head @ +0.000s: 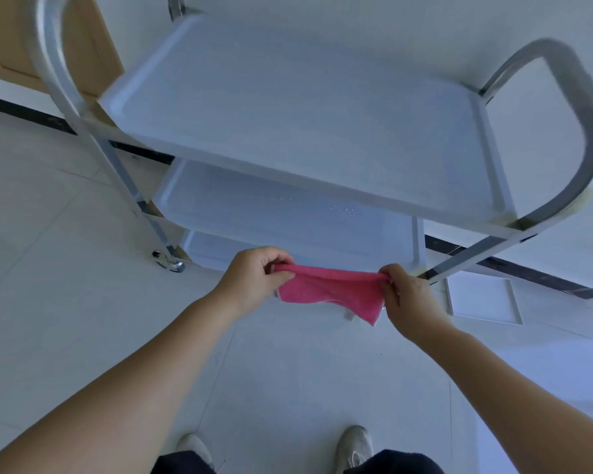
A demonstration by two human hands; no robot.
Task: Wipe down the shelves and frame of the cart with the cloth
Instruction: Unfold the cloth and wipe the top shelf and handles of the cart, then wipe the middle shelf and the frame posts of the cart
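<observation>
A pink cloth (329, 290) hangs stretched between my two hands, in front of the cart and below its top shelf. My left hand (254, 280) pinches the cloth's left corner and my right hand (404, 299) pinches its right corner. The cart has three white plastic shelves: a top shelf (305, 114), a middle shelf (271, 213) and a bottom shelf (213, 244) that is mostly hidden. Its metal frame has a curved handle on the left (59, 73) and one on the right (582, 131). Neither hand touches the cart.
A caster wheel (168, 261) sits at the cart's near left leg. A white flat tray (483, 302) lies on the tiled floor to the right. A wooden door (21, 39) stands at the far left. My shoes (355, 446) show at the bottom.
</observation>
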